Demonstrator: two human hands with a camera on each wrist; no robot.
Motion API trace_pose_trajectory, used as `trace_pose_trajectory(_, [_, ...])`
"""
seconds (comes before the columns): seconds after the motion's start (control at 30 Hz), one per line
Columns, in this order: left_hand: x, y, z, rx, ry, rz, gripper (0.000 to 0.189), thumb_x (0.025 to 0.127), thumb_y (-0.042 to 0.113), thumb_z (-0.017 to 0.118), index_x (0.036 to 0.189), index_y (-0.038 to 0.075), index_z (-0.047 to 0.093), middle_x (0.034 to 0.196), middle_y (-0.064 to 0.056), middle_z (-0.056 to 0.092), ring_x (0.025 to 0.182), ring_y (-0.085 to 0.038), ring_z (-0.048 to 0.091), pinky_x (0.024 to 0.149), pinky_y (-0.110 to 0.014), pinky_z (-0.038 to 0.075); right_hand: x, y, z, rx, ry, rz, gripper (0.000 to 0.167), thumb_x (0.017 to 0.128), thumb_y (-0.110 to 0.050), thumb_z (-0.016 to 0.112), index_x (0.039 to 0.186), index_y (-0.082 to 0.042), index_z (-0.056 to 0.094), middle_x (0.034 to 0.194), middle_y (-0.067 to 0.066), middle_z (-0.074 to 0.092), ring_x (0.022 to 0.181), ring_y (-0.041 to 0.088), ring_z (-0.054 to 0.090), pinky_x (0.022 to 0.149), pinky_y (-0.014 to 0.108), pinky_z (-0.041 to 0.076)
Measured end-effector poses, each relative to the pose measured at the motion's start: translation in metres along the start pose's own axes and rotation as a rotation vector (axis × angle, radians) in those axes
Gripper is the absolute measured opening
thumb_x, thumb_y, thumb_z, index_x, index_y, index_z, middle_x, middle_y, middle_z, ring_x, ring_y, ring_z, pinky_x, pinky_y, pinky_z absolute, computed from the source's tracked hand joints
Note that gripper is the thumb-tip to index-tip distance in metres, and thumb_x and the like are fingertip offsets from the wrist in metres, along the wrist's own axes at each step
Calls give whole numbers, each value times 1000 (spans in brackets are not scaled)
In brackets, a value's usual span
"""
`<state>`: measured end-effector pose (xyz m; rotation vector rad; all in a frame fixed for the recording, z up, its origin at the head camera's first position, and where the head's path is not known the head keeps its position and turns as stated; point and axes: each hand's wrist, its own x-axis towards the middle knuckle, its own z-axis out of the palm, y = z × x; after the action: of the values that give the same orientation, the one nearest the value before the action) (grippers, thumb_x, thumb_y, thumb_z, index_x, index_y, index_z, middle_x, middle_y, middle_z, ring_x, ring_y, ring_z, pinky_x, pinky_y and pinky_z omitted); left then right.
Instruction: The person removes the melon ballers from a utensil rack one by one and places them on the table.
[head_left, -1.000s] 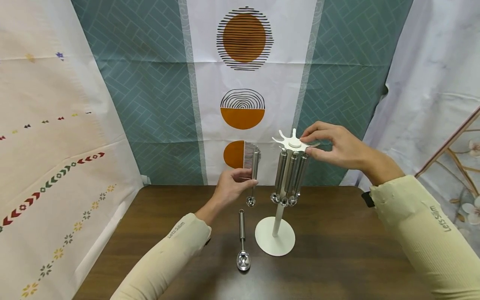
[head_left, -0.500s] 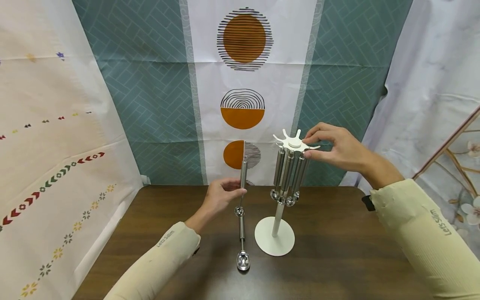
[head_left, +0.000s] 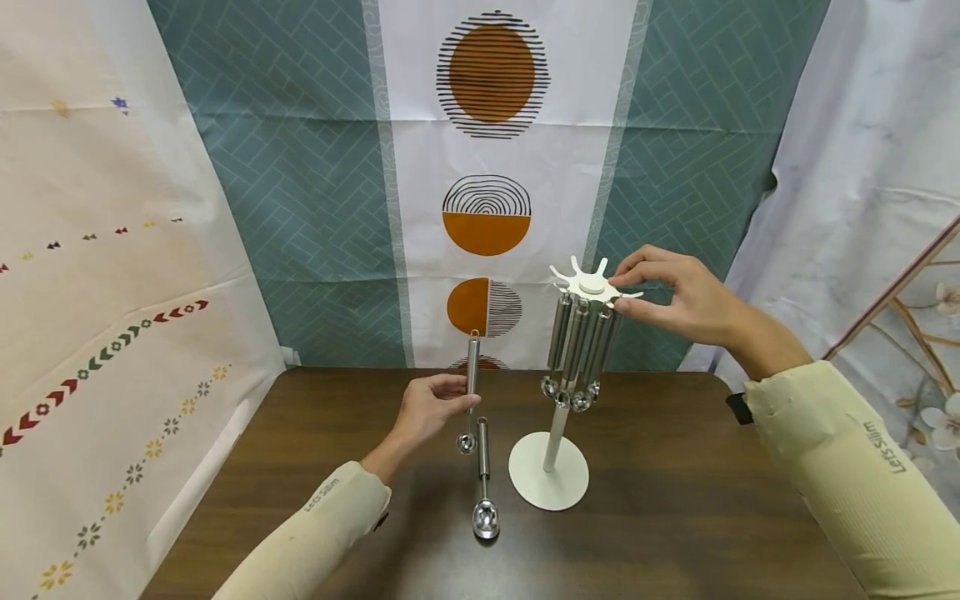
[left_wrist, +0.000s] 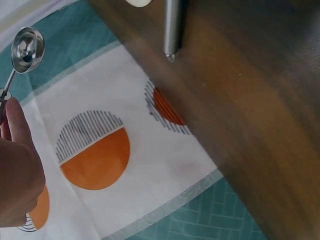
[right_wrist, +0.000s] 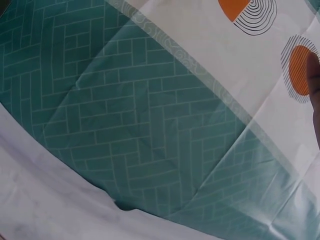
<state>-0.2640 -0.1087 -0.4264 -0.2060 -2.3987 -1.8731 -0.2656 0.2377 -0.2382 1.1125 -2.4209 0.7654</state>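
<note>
My left hand [head_left: 427,410] pinches the steel handle of a small round-bowled spoon [head_left: 473,358], held upright with its bowl down, left of the white stand. In the left wrist view the shiny spoon bowl [left_wrist: 28,50] shows beyond the fingers. Fingers and thumb of my right hand [head_left: 678,296] pinch the right edge of the stand's white pronged top [head_left: 592,282]. Several similar steel spoons [head_left: 573,346] hang from those prongs, clustered around the pole. A larger spoon [head_left: 486,518] with an oval bowl lies on the table, its handle pointing away from me.
The stand's round white base [head_left: 549,472] sits on the brown wooden table [head_left: 660,517], right of the lying spoon. A patterned teal and white cloth [head_left: 315,183] hangs behind the table's far edge. More cloth hangs at both sides.
My left hand has moved left and down with the spoon, away from the stand. The stand's pronged top has turned a little, its hanging spoons shifting. My right hand stays nearly in place.
</note>
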Motion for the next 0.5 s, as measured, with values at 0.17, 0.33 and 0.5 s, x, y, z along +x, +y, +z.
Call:
trace_pose_trajectory(0.17, [-5, -12, 0, -43, 0, -7, 28, 79, 1, 83, 104, -6, 74, 93, -15, 75, 84, -24, 73, 71, -30, 60, -1, -1, 3, 0, 34, 16, 23, 85, -7, 78, 108, -7, 75, 112, 0, 63, 104, 5, 53, 85, 23, 43])
trace_pose_trajectory(0.33, [-10, -21, 1, -92, 11, -34, 28, 79, -2, 82, 104, -8, 72, 93, -17, 74, 82, -25, 73, 68, -32, 60, -1, -2, 6, 2, 62, 17, 19, 83, -4, 80, 101, -6, 74, 109, 0, 61, 104, 9, 53, 85, 24, 42])
trace_pose_trajectory(0.5, [-14, -31, 1, -109, 16, -57, 28, 78, -3, 82, 104, -10, 71, 94, -19, 74, 81, -24, 73, 67, -33, 60, 0, -2, 8, 9, 54, 35, 15, 85, -8, 79, 98, -7, 72, 125, 8, 58, 119, 26, 52, 93, 42, 42])
